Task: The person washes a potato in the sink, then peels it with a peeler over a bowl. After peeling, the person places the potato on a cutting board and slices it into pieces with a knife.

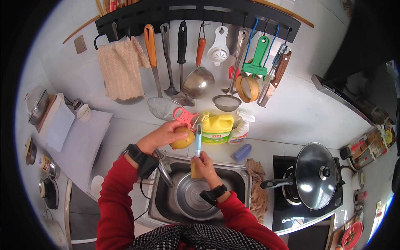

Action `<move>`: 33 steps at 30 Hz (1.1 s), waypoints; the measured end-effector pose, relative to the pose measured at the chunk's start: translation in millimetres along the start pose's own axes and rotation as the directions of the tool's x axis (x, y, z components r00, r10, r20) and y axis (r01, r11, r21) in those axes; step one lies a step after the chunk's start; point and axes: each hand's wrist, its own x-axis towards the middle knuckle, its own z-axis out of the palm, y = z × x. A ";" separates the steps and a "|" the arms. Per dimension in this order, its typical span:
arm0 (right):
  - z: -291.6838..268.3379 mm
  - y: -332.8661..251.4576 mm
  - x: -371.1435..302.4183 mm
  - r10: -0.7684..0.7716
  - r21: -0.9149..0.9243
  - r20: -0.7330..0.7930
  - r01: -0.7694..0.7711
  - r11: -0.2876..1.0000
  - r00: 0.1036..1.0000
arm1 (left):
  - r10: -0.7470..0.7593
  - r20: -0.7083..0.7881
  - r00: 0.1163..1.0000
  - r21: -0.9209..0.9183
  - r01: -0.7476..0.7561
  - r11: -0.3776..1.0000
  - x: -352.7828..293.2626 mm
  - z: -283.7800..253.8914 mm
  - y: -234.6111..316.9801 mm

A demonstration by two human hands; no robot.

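L hand (pixel 163 134): grip curled firmly round yellow-brown produce item (pixel 183 138), held above rear edge of sink (pixel 236 181). R hand (pixel 204 166): grip closed on lt-blue tool (pixel 198 143), approx. upright, just R of item. Yellowish pc. (pixel 194 171) below R grip, type unclear. Metal bowl (pixel 191 203) in sink. Yellow jug (pixel 217 128) on surface (pixel 263 153) behind.

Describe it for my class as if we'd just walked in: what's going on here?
A person in red sleeves is at a kitchen sink. The left hand holds what looks like a potato, and the right hand grips a light-blue tool pointing upward. A metal basin sits in the sink. To the right, a lidded pan stands on the stove.
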 end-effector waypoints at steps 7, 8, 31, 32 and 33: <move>-17.4 -169.4 33.9 -0.569 -0.414 -0.074 0.494 0.765 0.819 | 0.149 0.009 0.989 -0.001 -0.149 0.989 0.0 13.0 24.6; -17.6 -189.6 44.7 -0.570 -0.382 -0.065 0.508 0.773 0.819 | 0.168 0.010 0.986 -0.012 -0.168 0.986 1.3 15.7 28.7; -9.6 -244.7 124.8 -0.627 -0.588 -0.019 0.498 0.637 0.779 | 0.187 -0.038 0.982 0.041 -0.185 0.982 -10.8 23.8 33.3; -13.1 -239.8 114.5 -0.695 -0.634 -0.011 0.532 0.561 0.719 | 0.182 -0.033 0.983 0.041 -0.181 0.983 -11.8 23.5 30.8; -14.6 -233.8 102.2 -0.753 -0.666 -0.004 0.560 0.493 0.658 | 0.175 -0.029 0.984 0.040 -0.174 0.984 -12.4 24.0 28.9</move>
